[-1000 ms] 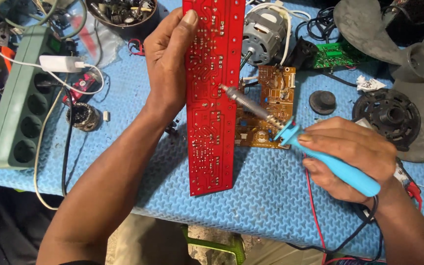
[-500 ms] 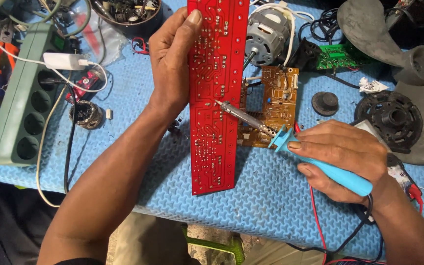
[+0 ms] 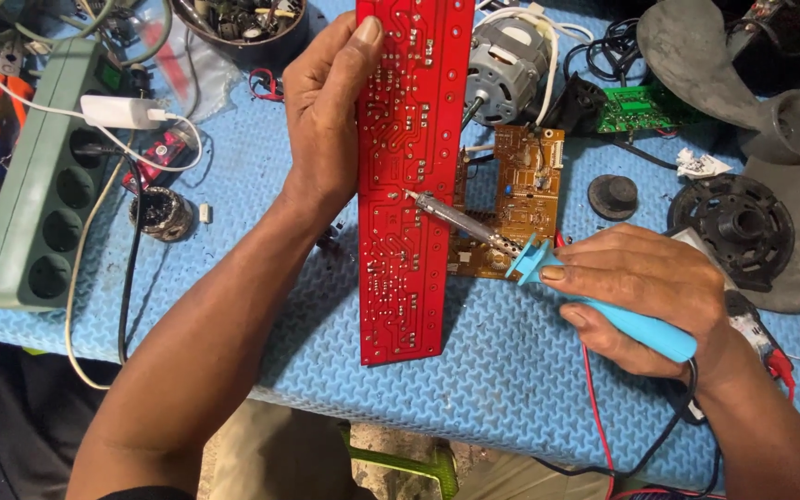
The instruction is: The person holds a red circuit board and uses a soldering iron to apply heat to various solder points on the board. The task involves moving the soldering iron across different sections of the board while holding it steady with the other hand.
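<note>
We grip the red circuit board (image 3: 409, 176) in our left hand (image 3: 326, 120); our right hand (image 3: 641, 287), at four o'clock, clasps the soldering iron (image 3: 548, 268), tip touching the board's tracks, joint apparently unfinished

My electronics repair bench, a workshop: blue foam mat (image 3: 511, 389) as work surface; green power strip (image 3: 39, 194); bare electric motor (image 3: 502, 69); brown circuit board (image 3: 520, 199); green circuit board (image 3: 641, 106); grey fan blade (image 3: 743, 74); bowl of loose parts (image 3: 247, 23).
</note>
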